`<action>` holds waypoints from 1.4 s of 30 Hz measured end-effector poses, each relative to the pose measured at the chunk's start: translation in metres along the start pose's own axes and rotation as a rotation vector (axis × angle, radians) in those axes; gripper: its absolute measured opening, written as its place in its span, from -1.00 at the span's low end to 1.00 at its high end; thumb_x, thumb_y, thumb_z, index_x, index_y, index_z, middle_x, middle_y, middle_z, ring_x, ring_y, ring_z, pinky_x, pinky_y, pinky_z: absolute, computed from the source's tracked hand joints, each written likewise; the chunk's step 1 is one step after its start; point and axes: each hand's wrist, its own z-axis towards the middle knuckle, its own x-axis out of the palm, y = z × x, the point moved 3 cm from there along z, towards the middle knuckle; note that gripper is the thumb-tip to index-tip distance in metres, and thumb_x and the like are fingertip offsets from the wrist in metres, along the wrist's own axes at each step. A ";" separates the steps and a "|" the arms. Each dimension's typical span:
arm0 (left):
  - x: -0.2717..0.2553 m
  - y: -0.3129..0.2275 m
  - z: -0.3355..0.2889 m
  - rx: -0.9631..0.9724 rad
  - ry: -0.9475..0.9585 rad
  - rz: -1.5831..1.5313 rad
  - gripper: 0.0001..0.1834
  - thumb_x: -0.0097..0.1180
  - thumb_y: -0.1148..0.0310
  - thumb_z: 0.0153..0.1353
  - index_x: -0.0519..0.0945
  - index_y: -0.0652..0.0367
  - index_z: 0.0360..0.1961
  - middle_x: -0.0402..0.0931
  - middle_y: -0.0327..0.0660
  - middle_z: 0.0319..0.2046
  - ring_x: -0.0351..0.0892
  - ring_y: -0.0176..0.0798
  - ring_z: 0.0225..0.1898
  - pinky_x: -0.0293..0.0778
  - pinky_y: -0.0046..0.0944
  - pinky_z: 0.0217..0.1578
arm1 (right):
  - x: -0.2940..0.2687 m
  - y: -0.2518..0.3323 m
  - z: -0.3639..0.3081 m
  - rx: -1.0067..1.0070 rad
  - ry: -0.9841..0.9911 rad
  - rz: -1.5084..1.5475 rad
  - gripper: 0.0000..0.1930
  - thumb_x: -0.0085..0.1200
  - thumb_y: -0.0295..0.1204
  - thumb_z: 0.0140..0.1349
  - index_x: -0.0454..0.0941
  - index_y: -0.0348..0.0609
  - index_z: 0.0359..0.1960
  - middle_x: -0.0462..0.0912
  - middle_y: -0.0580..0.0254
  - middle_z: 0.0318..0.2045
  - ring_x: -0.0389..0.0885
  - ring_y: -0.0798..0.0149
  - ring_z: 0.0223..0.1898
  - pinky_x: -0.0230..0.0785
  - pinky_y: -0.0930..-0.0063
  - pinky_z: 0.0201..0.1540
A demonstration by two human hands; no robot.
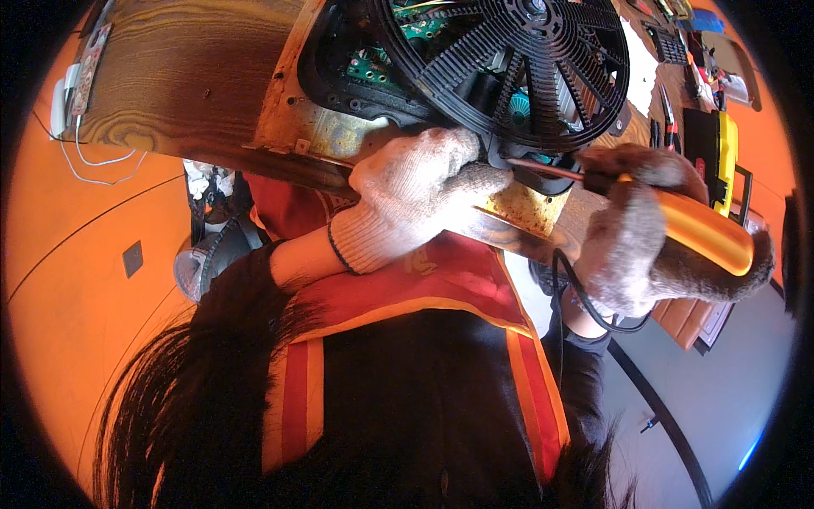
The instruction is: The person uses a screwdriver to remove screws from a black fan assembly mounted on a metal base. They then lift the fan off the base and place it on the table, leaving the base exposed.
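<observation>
Through our left head camera, a fisheye, we look steeply down from the apron [424, 284] side of the fan [532, 81], near enough that the fan overruns the top edge, our chest below it.

A brown wood-grained table [170, 76] is seen at the upper left, its far-left edge occupied by a pale power strip [91, 69], from which a white cable [78, 131] is hung in a loop. Below, a small dark plate [133, 260] is set in an orange surface, and a greyish cylindrical container [202, 267] is partly hidden. At the right, a white sheet [641, 68] is laid near a yellow-and-black case [725, 157] — a blue object [708, 21], too small to be identified, is placed farther off.
</observation>
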 end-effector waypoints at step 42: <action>0.002 0.002 0.000 0.007 0.016 -0.066 -0.74 0.27 0.16 0.10 0.64 0.15 -0.46 0.55 -0.08 -0.57 0.61 -0.15 -0.52 0.46 -0.24 -0.48 | 0.007 0.004 0.030 -0.147 0.397 0.029 -0.51 0.24 -0.50 0.13 0.29 -0.33 0.05 0.57 -0.20 -0.16 0.68 -0.01 -0.26 0.61 0.28 -0.22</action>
